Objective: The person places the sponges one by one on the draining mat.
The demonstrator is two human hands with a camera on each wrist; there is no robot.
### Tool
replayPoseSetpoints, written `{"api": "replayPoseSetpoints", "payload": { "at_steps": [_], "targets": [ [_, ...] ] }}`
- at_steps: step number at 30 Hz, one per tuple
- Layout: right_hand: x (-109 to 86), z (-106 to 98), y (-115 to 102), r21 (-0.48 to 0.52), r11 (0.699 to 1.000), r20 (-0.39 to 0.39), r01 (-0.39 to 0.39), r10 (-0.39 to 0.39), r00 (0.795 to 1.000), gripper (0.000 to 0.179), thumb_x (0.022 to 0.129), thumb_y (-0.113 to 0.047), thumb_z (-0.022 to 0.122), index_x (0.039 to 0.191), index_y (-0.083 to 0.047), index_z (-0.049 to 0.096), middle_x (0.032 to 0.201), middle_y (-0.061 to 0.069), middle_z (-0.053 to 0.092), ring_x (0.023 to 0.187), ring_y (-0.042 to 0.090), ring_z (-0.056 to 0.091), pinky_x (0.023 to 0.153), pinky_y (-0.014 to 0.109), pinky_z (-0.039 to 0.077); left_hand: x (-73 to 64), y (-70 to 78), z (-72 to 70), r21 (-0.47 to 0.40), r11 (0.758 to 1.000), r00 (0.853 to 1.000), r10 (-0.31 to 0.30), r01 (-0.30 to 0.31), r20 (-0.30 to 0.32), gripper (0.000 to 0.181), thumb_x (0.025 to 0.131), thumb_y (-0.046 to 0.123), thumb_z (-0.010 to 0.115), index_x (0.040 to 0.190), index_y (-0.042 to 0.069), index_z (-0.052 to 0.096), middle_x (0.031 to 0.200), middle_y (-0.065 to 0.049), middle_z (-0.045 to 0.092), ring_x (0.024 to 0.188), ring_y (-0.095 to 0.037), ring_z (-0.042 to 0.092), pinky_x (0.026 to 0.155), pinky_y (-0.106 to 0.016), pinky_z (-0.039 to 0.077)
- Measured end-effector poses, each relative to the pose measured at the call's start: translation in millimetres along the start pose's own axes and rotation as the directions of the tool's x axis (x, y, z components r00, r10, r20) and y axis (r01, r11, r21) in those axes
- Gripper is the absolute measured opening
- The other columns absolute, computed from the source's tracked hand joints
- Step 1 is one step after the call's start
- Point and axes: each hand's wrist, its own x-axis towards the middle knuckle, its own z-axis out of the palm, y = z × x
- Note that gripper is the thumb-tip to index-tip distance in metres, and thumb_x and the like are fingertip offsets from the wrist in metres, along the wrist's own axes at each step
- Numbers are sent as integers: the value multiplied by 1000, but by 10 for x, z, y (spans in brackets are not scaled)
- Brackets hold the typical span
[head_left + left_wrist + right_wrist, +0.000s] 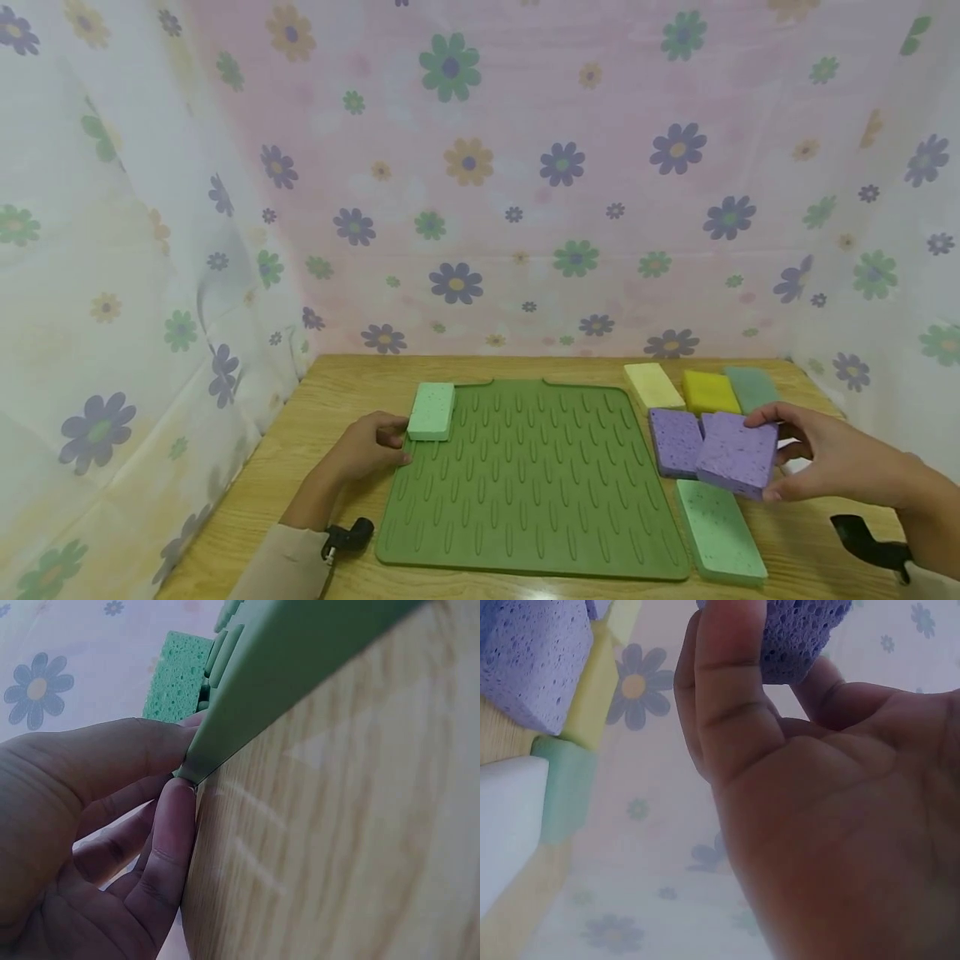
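Right hand grips 1 purple sponge; second purple sponge beside, maybe a third behind. Left hand pinches 1 green mat's edge. Light-green: 1 on mat, 1 right. Also 1 pale-yellow sponge, 1 yellow sponge, 1 teal sponge, 1 white block.

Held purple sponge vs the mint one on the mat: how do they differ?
- State: the held purple sponge is gripped between the right hand's thumb and fingers; the mint sponge lies on the green mat, at its far left corner.
- Colour: the purple one is lavender, the mint one pale green.
- Outline: the purple one looks squarish, the mint one oblong.
Shared: both are thick, pitted blocks.
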Motion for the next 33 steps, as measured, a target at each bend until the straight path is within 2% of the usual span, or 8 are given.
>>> {"api": "replayPoseSetpoints", "payload": {
  "at_steps": [4, 8, 12, 15, 18, 21, 27, 33],
  "targets": [
    [-2, 42, -22, 5, 999, -10, 34, -34, 999, 63, 89, -4, 74, 141, 9, 39, 130, -15, 49, 99, 12, 62, 74, 32, 58, 16, -27, 7, -3, 1000, 1000, 14, -14, 19, 64, 85, 20, 88, 143, 10, 62, 137, -8, 62, 111, -22, 64, 89, -39, 57],
    [59, 148, -66, 8, 997, -13, 81, -80, 997, 58, 89, -3, 73, 138, 5, 44, 133, -2, 51, 102, 12, 62, 77, 31, 59, -51, -58, -33, -8, 1000, 1000, -14, 14, 5, 64, 84, 19, 88, 142, 10, 63, 137, -8, 62, 112, -22, 64, 90, -39, 57],
    [112, 207, -118, -18, 995, -27, 94, -95, 995, 57, 90, -6, 74, 139, -1, 47, 136, 13, 51, 107, 8, 64, 78, 30, 59, -83, -81, -59, -19, 1000, 1000, -10, 10, 11, 63, 85, 16, 87, 143, 9, 62, 139, -10, 59, 114, -24, 64, 90, -39, 58],
    [107, 207, -144, -108, 988, -86, 109, -118, 989, 61, 87, -8, 79, 141, -8, 50, 136, 6, 53, 109, 3, 61, 78, 28, 57, -54, -77, -42, -21, 1000, 1000, 8, -7, 25, 64, 86, 17, 86, 144, 9, 61, 140, -10, 59, 113, -23, 64, 89, -38, 58],
    [116, 201, -177, -209, 970, -150, 125, -158, 976, 67, 81, -11, 84, 141, -16, 54, 136, -6, 56, 110, -1, 57, 79, 26, 55, -20, -43, -22, -21, 1000, 1000, -3, 3, 12, 64, 84, 17, 87, 143, 12, 62, 136, -6, 61, 111, -20, 63, 89, -38, 57],
    [152, 207, -224, -254, 956, -177, 143, -192, 965, 71, 77, -12, 88, 140, -21, 55, 134, -11, 57, 113, -2, 53, 82, 26, 53, 8, -13, -12, -14, 1000, 1000, 2, -2, 2, 63, 84, 16, 88, 142, 12, 63, 134, -5, 62, 109, -20, 64, 88, -38, 57],
    [257, 273, -331, -242, 956, -150, 168, -208, 967, 72, 78, -15, 90, 141, -19, 55, 136, -1, 57, 116, -3, 54, 85, 24, 54, 19, -31, 6, -9, 1000, 1000, 12, -12, 19, 65, 84, 17, 88, 143, 9, 62, 137, -9, 62, 110, -21, 64, 87, -36, 57],
    [417, 374, -427, -216, 966, -102, 144, -169, 980, 74, 80, -24, 92, 142, -18, 54, 144, 13, 54, 118, 6, 59, 84, 25, 56, 8, -23, 11, -10, 1000, 1000, -5, 5, 6, 64, 84, 17, 88, 142, 9, 63, 135, -8, 63, 110, -22, 65, 88, -37, 57]
  ]
}}
